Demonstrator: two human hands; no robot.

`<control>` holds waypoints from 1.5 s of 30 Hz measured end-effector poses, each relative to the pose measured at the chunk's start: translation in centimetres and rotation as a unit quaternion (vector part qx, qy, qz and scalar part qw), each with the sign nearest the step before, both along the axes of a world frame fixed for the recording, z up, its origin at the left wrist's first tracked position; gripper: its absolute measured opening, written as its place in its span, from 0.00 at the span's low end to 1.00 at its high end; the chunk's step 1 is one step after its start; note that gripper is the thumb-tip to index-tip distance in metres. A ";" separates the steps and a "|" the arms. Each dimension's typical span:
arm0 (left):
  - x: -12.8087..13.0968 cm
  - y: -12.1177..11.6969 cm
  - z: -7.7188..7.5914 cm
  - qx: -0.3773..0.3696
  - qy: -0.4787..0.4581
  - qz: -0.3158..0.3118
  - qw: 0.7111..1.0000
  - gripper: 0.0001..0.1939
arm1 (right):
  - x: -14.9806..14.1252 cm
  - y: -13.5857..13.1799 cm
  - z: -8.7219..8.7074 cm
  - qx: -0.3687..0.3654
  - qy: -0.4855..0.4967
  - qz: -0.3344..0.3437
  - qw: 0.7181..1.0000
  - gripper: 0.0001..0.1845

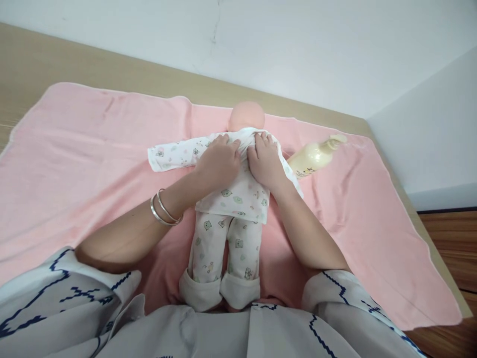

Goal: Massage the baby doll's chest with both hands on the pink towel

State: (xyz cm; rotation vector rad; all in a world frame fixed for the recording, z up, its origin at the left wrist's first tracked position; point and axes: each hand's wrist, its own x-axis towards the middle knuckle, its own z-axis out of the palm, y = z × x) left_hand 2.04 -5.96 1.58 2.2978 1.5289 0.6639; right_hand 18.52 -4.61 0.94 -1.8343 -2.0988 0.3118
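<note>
Head view: left fingers and right fingers, half-curled, touch the shirt beneath, grip unclear.

A light wood-grain tabletop carried a pink blanket; a clothed doll and pump bottle lay on the blanket.

Plain white, smooth back wall fills the top of the view, w/ a thin, dark, jagged crack-like mark near top ctr. It meets a flat white R-side wall at a corner; pale grey band runs along that wall's base. Flat, light-tan, wood-look surface runs along the back wall. Far R, lower down: reddish-brown wood-plank floor w/ dark seams. Light's cool, soft & fairly even.
</note>
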 end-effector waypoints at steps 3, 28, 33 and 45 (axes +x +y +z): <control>-0.5 1.6 -0.9 -0.001 -0.012 -0.012 1.000 0.20 | -0.9 -1.3 0.5 -0.003 -0.049 0.013 0.999 0.35; -0.7 3.8 -3.8 0.022 -0.047 -0.040 0.998 0.26 | -2.1 -3.4 1.5 0.027 -0.060 0.049 0.997 0.30; -0.6 4.3 -5.6 0.023 -0.082 0.043 0.995 0.30 | -3.4 -5.7 2.0 0.016 -0.055 0.055 0.997 0.32; 0.0 3.1 -4.4 0.008 -0.103 0.079 0.992 0.28 | -0.1 0.6 -0.9 0.024 0.016 0.025 0.999 0.34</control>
